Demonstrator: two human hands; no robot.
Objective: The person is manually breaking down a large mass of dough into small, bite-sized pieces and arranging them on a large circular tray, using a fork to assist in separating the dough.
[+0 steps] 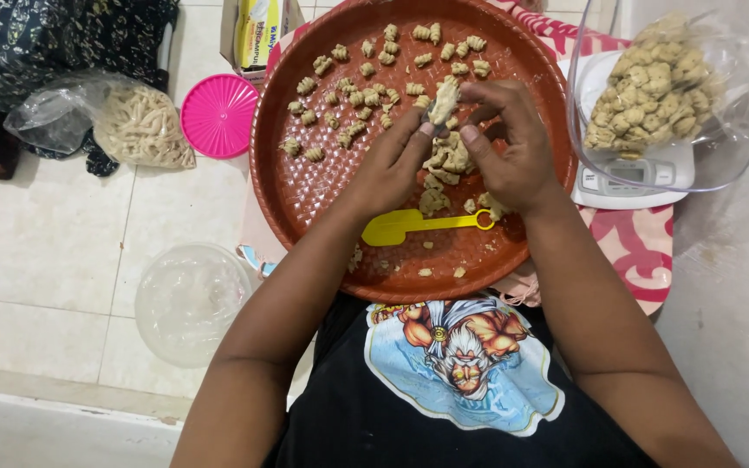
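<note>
Head view: both hands meet over the middle of a round reddish-brown tray [292, 186] with a woven-pattern floor. The left hand [392, 165] and the right hand [513, 147] together pinch one piece of pale dough [443, 101]; the left fingertips press it from below and the side, the right thumb and forefinger close on it from the other side, with what may be a small dark tool between them — too small to tell. The piece is held just above the tray, not resting on it.

As a judgement of progress: a fair share is done. A loose row of shaped, ridged dough pieces [366, 87] lies across the far part of the tray, and a clear bowl [721, 165] on a white kitchen scale [635, 186] to the right holds a heap more. What is left looks small — a little clump of unshaped dough [448, 160] lies just under the hands, with a few crumbs near the tray's front rim. A yellow plastic scoop [418, 225] lies flat on the tray near the wrists, touched by neither hand.

Off the tray, on the tiled floor [36, 251] to the left, sit a pink round lid [218, 115], a plastic bag of pale sticks [136, 130] and a clear empty bowl [188, 299]. A patterned pink cloth [635, 251] lies beneath the tray and scale.
</note>
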